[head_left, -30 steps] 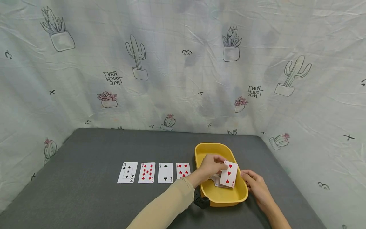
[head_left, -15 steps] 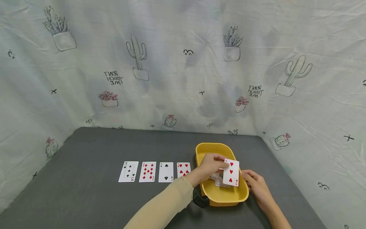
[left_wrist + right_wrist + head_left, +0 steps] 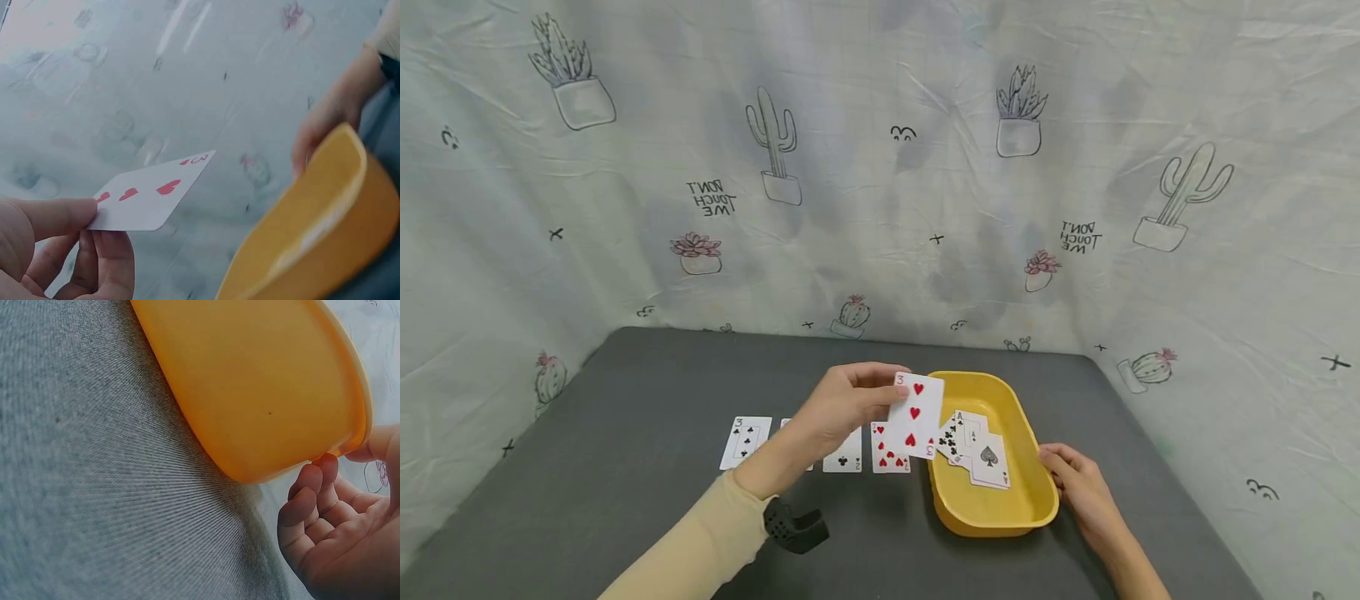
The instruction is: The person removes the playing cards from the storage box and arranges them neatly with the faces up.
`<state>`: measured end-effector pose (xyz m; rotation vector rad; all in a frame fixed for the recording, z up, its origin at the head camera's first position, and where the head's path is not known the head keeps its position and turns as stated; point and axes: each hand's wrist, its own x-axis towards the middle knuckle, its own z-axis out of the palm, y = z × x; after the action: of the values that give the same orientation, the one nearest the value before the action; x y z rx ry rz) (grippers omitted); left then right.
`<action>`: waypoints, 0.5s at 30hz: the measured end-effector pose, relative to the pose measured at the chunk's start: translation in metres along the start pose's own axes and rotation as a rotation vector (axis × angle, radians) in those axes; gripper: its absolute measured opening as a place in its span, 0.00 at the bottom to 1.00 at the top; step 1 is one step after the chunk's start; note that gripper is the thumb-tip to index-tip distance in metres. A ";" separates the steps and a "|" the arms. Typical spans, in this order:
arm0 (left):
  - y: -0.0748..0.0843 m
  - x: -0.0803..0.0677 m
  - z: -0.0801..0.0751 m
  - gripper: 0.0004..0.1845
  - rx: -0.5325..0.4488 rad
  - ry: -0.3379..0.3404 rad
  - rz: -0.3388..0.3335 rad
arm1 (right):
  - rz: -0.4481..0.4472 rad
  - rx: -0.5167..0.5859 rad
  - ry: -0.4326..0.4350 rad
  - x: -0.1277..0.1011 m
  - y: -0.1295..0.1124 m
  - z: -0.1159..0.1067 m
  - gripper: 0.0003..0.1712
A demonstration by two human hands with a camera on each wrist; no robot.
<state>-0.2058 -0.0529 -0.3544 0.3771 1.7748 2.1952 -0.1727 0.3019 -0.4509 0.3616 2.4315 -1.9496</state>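
Between thumb and fingers, my left hand (image 3: 842, 404) pinches a three of hearts (image 3: 919, 432), raised face toward me just left of a yellow bin (image 3: 992, 528). The left wrist view shows this card (image 3: 150, 197) gripped at one end. My right hand (image 3: 1086, 492) holds the bin's right rim; in the right wrist view its thumb and fingertips meet at the bin's edge (image 3: 269, 387). Inside the bin lie several overlapping cards, with an ace of spades (image 3: 990, 467) on top.
A row of face-up cards lies left of the bin: a black three (image 3: 747, 442), a card mostly hidden by my left arm, a two of clubs (image 3: 842, 461) and a seven of hearts (image 3: 880, 463), both partly covered. A printed curtain (image 3: 850, 167) stands behind the grey table (image 3: 662, 375).
My left hand has lifted the three of hearts out over the bin's left side, moving left and up. The cards in the bin are now uncovered. My right hand stays at the rim.
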 end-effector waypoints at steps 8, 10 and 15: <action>-0.009 -0.041 -0.080 0.23 0.148 0.217 -0.042 | 0.004 0.009 -0.012 0.001 0.004 -0.001 0.23; -0.013 -0.049 -0.099 0.26 0.132 0.273 -0.053 | 0.006 0.007 -0.015 0.001 0.005 -0.001 0.24; -0.023 -0.067 -0.141 0.30 0.150 0.417 -0.050 | 0.003 0.002 -0.012 0.000 0.005 -0.001 0.24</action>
<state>-0.1957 -0.2014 -0.4073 -0.1061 2.1389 2.2319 -0.1714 0.3038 -0.4552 0.3524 2.4197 -1.9473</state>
